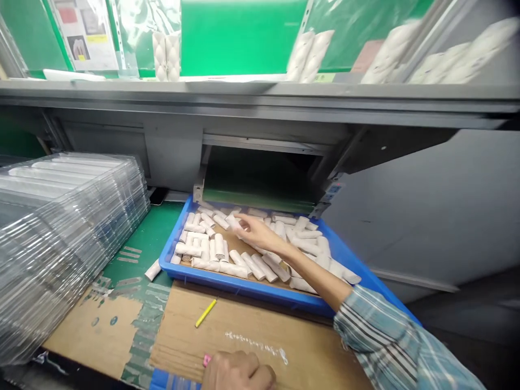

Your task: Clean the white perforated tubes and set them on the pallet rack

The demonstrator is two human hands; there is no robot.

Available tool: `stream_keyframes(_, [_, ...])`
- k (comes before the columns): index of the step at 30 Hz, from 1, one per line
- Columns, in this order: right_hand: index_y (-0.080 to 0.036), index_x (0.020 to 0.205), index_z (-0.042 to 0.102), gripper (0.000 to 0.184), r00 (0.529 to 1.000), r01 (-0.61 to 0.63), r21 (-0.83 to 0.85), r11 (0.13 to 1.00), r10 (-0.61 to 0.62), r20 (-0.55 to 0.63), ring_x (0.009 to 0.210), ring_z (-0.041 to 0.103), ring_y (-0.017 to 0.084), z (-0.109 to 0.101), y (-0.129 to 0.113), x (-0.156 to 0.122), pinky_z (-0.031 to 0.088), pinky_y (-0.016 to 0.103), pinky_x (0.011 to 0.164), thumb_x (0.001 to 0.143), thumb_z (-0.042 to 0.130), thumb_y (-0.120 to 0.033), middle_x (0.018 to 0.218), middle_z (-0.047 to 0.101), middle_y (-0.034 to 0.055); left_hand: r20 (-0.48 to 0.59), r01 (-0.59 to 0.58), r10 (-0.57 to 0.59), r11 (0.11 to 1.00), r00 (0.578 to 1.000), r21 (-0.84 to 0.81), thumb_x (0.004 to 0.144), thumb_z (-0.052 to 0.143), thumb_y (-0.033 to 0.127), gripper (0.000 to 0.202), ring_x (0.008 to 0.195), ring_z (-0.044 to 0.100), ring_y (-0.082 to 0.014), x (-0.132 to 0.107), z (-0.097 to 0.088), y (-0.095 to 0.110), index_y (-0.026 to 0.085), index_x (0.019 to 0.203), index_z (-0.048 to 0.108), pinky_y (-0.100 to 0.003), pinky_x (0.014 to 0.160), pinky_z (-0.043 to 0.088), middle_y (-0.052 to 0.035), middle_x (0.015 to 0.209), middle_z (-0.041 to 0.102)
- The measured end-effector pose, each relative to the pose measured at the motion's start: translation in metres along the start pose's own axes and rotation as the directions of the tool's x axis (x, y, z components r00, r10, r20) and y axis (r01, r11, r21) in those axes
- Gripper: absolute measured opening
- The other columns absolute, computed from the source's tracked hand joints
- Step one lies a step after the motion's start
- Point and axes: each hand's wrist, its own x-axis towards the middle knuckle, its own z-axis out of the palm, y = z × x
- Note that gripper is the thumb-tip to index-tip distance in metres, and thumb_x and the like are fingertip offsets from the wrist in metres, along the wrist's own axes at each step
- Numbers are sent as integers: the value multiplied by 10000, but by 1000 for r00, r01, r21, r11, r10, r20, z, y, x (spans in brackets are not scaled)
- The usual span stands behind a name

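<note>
Well, a blue tray [239, 288] on a cardboard sheet [260, 330] holds a loose heap of white rolls [215, 246], which look light and stiff, best pinched at mid-length. The right hand's [260, 233] outstretched fingers [244, 218] touch 1 roll [232, 221], grip unclear, while the left hand [238, 371] sits clenched on the cardboard sheet.

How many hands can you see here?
2: the right hand, in a striped sleeve, reaches over white rolls in the blue plastic tray; the left hand rests at the bottom edge on the cardboard.
</note>
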Motion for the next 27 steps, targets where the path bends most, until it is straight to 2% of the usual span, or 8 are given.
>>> stream_keyframes(4, [-156,1468,490,550,991,92,327,941,-53,-125,1020,788,267,-20,-8,-72,658,455,892,1030,604,-468,1094,788,137,-92,42,-57,986,994,-163,1014,542,153,165,568,703,-150,7,-14,3,227,1035,688,-224,535,519,-4,718,725])
stream_keyframes(7, [-201,1344,534,534,974,180,492,852,-84,-211,1003,801,254,-18,-23,-131,664,446,908,991,662,-580,1089,790,122,-106,277,-358,850,928,-448,1091,502,221,231,595,685,-128,24,-43,5,216,1199,706,-210,649,564,-35,821,772])
stream_keyframes(10, [-225,1245,573,475,958,265,710,652,-94,-271,1064,797,247,-4,-38,-174,647,427,973,942,785,-524,1203,769,125,156,501,-532,602,832,-621,1088,556,462,381,588,596,-125,59,-77,4,195,1334,674,-204,564,487,-24,787,746])
stream_keyframes(13, [-261,1210,584,422,935,341,790,509,-98,-340,1177,763,249,11,-45,-197,635,402,998,925,843,-435,1248,776,101,371,543,-431,399,822,-739,1058,519,628,605,541,473,-108,98,-97,2,131,1373,657,-211,490,388,-53,819,742])
stream_keyframes(16, [-274,1270,599,382,913,373,726,577,-90,-397,1230,739,249,19,-39,-205,624,384,1020,970,799,-402,1335,754,105,319,493,-406,459,856,-739,1022,625,584,528,640,546,-129,120,-98,-5,141,1293,720,-226,581,458,-49,844,737])
stream_keyframes(19, [-243,1379,624,423,912,328,614,718,-72,-403,1287,708,261,19,-28,-206,587,378,1091,1013,729,-428,1401,720,122,192,365,-333,608,923,-705,1018,685,458,388,987,689,-205,123,-90,-16,200,1305,729,-288,879,551,-94,1134,772])
stream_keyframes(21, [-237,1402,634,436,905,301,567,766,-43,-423,1261,721,254,19,-22,-206,595,350,1073,1021,714,-436,1383,731,111,165,317,-284,654,944,-687,1029,681,416,365,1053,694,-211,119,-83,-23,220,1334,719,-302,952,541,-104,1253,757])
stream_keyframes(27, [-275,1301,698,292,916,249,614,749,25,-402,1158,757,218,25,-21,-210,610,268,990,1030,717,-383,1291,767,66,162,355,-336,662,928,-661,998,725,438,364,682,578,-118,111,-67,-33,211,1281,749,-218,633,476,-73,1093,788])
